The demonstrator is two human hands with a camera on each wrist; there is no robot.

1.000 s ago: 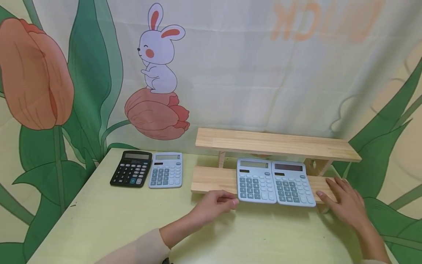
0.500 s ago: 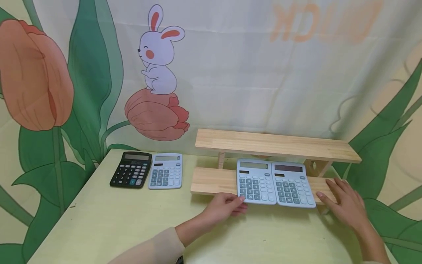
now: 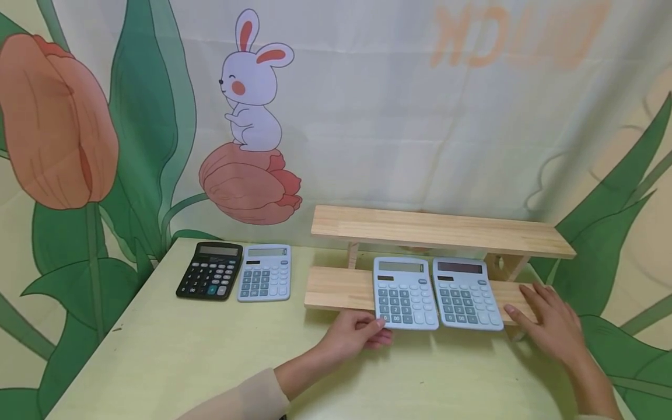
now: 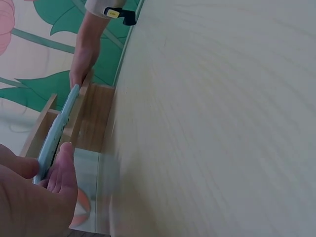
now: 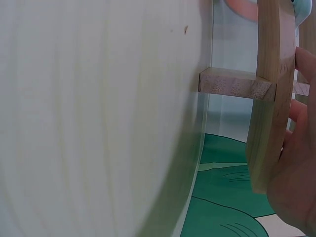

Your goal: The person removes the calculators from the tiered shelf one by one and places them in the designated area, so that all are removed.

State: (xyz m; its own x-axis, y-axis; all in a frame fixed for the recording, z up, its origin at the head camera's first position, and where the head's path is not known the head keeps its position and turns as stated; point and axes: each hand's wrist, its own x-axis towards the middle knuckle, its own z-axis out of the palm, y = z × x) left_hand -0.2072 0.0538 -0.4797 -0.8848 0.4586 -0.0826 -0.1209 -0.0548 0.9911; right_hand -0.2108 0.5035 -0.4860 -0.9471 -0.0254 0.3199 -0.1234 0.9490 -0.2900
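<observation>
Two light blue calculators lie side by side on the lower board of a wooden shelf [image 3: 336,287], overhanging its front. My left hand [image 3: 357,335] pinches the left calculator [image 3: 405,291] at its lower left corner, thumb on top and fingers beneath. In the left wrist view that calculator [image 4: 52,140] shows edge-on between thumb and fingers. A narrow gap separates it from the right calculator [image 3: 467,293]. My right hand [image 3: 551,321] rests on the right end of the lower board, fingers spread. The right wrist view shows that hand [image 5: 298,163] against the board [image 5: 271,123].
The upper board [image 3: 441,230] spans behind the calculators. Farther left on the table [image 3: 157,356] lie a black calculator [image 3: 210,271] and another light blue calculator [image 3: 264,272]. A printed curtain [image 3: 367,116] hangs behind the table.
My left hand has reached right and taken hold of the left calculator's corner. That calculator has shifted slightly left and toward me, opening a gap beside its neighbour. The right hand stays put.
</observation>
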